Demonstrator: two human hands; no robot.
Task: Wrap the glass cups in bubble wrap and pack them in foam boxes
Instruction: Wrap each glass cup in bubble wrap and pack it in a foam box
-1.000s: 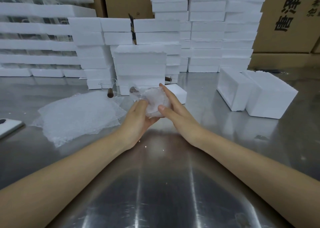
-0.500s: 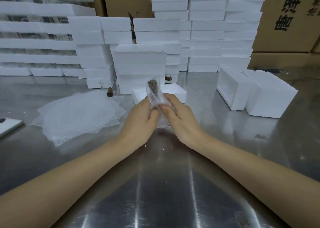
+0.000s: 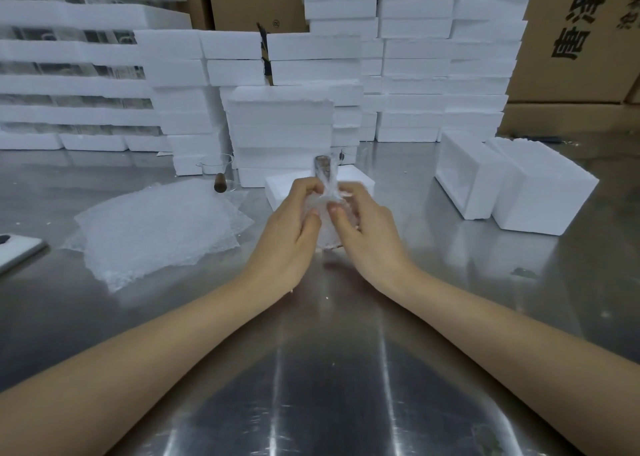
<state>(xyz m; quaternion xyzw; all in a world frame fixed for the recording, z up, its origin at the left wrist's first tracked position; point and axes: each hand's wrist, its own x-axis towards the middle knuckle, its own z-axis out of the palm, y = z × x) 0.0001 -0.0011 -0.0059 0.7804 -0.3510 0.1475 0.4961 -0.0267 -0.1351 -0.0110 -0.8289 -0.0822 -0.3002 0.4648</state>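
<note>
A glass cup wrapped in bubble wrap (image 3: 325,210) is held upright between both hands above the steel table, its handle end poking up out of the wrap. My left hand (image 3: 289,234) grips the wrapped cup from the left. My right hand (image 3: 363,230) grips it from the right, fingers curled over the wrap. Just behind them lies a low foam box (image 3: 280,187). A pile of bubble wrap sheets (image 3: 156,230) lies to the left. A bare glass cup with a brown handle (image 3: 218,175) stands behind that pile.
Stacks of white foam boxes (image 3: 280,126) fill the back of the steel table (image 3: 329,369). Two foam boxes (image 3: 512,182) sit at the right. Cardboard cartons (image 3: 581,40) stand behind. A flat white object (image 3: 17,251) lies at the left edge.
The wrapped cup was turned from lying sideways in my palms to upright, handle end up. Both hands moved slightly nearer and closed tighter round the wrap.
</note>
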